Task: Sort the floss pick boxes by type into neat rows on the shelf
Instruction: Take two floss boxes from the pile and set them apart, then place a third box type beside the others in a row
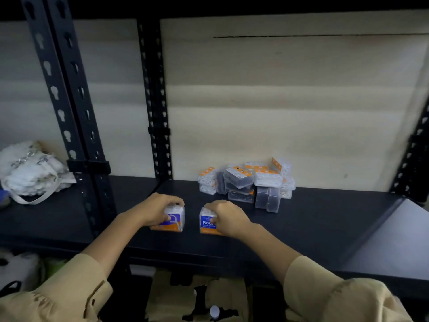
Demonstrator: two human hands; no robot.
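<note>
Both hands are down on the dark shelf (pixel 301 219) at centre frame, each clamped over the top of its own floss pick box. The left hand (pixel 155 209) wraps the left blue-and-orange box (pixel 176 219), fingers curled over the lid and thumb across the front label; the right hand (pixel 226 216) covers the right blue-and-orange box (pixel 206 223), whose label reads "Roun" before the fingers cut it off. The two boxes stand upright near the front edge, close together but with a clear gap between them, and they look like the same type, so this reads as the start of a row. Behind them, right of centre against the back wall, sits the unsorted pile of boxes (pixel 247 182): clear ones with white picks, dark ones, orange labels, some tipped, some stacked. These look like small, stiff plastic boxes, light and probably a bit slick, so a pinch across the two side walls should steer them best; pressing on the lid might pop it. At far left, a white fluffy bag (pixel 30 170) rests on the neighbouring shelf.
</note>
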